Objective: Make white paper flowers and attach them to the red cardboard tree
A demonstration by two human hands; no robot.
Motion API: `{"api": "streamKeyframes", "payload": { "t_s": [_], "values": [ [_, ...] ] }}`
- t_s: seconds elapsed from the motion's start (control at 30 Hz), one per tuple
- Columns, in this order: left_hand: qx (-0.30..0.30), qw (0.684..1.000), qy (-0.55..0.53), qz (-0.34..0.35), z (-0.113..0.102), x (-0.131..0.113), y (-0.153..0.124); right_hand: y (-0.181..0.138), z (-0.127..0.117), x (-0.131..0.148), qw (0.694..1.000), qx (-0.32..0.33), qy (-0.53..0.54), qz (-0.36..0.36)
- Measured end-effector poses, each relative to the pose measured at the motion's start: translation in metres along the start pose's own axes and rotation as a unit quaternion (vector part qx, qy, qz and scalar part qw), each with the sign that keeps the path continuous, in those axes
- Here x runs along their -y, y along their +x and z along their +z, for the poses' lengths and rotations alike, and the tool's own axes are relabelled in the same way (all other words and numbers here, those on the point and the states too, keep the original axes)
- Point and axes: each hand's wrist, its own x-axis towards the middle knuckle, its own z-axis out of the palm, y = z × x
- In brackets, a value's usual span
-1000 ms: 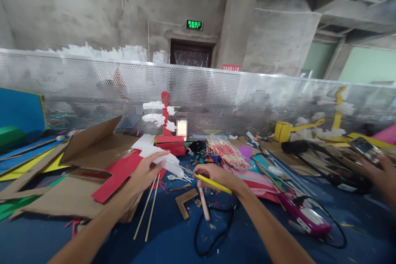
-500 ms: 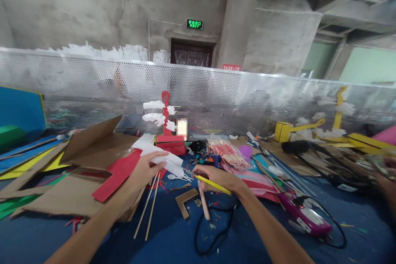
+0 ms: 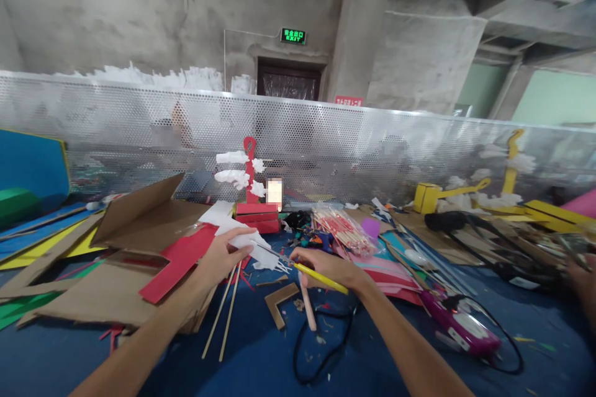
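My left hand point(image 3: 228, 254) presses white paper point(image 3: 261, 253) between thumb and fingers, above a red cardboard piece point(image 3: 179, 263). In my right hand point(image 3: 321, 267) is a yellow utility knife point(image 3: 323, 279), its handle slanting down to the right under my fingers. The thin blade points left and lies along the paper, close to my left thumb. Narrow cut strips of white paper point(image 3: 282, 267) fan out by my right fingertips. Just behind the paper stands a red base point(image 3: 257, 217) with a hooked red post point(image 3: 250, 167) bearing white paper pieces point(image 3: 231, 177).
Brown cardboard point(image 3: 88, 298) spreads at left. Two thin sticks point(image 3: 218, 316), an L-shaped cardboard scrap point(image 3: 280, 304) and a black cable loop point(image 3: 321, 378) lie in front. A purple glue gun point(image 3: 465, 329) is right. A perforated metal panel point(image 3: 326, 142) stands behind. Another person's hand point(image 3: 582, 276) shows far right.
The knife blade has moved left over the white paper, nearer my left thumb. My left fingers and the paper have shifted slightly. The right hand stays nearly in place.
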Motion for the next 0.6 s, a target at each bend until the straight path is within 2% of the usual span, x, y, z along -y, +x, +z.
{"api": "streamKeyframes", "payload": {
  "t_s": [0.13,0.37,0.6],
  "values": [
    [0.019,1.0,-0.022,0.006,0.006,-0.0093,-0.0021,0.0022,0.0026,0.0015,1.0,-0.006,-0.003,-0.01],
    [0.005,1.0,-0.022,-0.005,0.008,-0.0096,-0.0028,0.0015,0.0017,0.0071,1.0,-0.003,-0.002,-0.017],
    [-0.001,1.0,0.005,0.0,0.0084,-0.011,-0.0032,0.0029,0.0031,0.0089,1.0,0.001,-0.015,0.014]
  ]
}}
